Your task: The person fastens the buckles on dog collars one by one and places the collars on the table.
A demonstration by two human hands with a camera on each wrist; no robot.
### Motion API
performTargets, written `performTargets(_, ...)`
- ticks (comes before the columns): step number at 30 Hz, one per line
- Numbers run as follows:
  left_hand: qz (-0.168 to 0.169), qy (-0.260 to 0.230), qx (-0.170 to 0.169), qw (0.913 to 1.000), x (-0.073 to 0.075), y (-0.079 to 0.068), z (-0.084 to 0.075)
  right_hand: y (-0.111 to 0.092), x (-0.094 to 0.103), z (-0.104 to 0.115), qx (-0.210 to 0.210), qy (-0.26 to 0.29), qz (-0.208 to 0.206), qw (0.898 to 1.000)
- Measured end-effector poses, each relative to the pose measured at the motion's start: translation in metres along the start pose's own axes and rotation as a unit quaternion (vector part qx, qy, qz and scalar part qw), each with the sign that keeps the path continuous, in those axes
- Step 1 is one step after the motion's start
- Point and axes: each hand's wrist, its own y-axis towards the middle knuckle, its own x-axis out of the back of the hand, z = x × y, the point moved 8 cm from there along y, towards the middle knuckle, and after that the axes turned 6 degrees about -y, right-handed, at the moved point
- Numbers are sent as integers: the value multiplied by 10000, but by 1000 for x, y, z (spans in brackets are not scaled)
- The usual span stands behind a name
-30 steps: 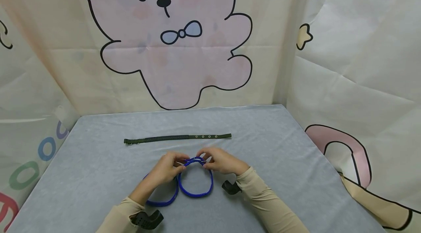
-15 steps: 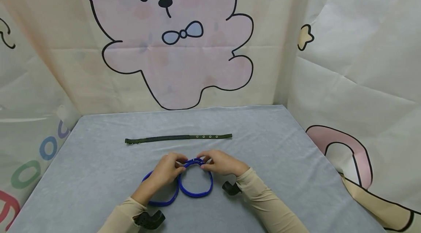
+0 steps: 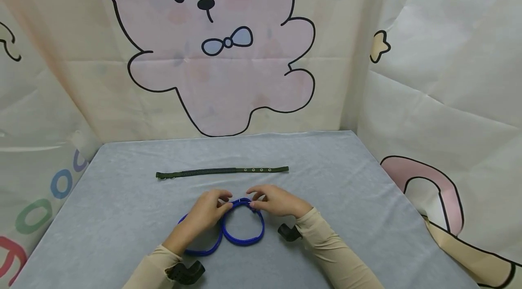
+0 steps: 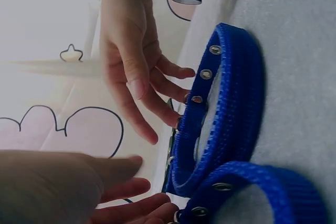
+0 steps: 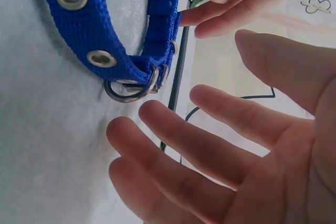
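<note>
Two blue webbing collars with metal eyelets stand on edge side by side on the grey cloth, each closed into a loop. My left hand (image 3: 205, 212) hovers over the left collar (image 3: 204, 252), its fingertips at the far side of the right collar (image 3: 243, 242). My right hand (image 3: 278, 201) is at that collar's other side; in the right wrist view its fingers (image 5: 194, 148) are spread, a little apart from the metal buckle (image 5: 157, 80) and D-ring (image 5: 126, 97). The left thumb and fingers, seen in the left wrist view, are loosely extended and grip nothing.
A dark green collar (image 3: 216, 171) with eyelets lies stretched flat across the table behind the hands. The grey cloth-covered table (image 3: 346, 180) is bordered by printed fabric walls (image 3: 326, 76) at the back and both sides.
The fingers of both hands have loosened from the top of the right blue collar, the right hand drawing slightly to the right. The collars stay where they were.
</note>
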Motion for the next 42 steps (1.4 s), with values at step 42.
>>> performTargets(42,-1683,-211,655,9833,129,-2,51,-15,62,-33,-489,178,-2145,9753)
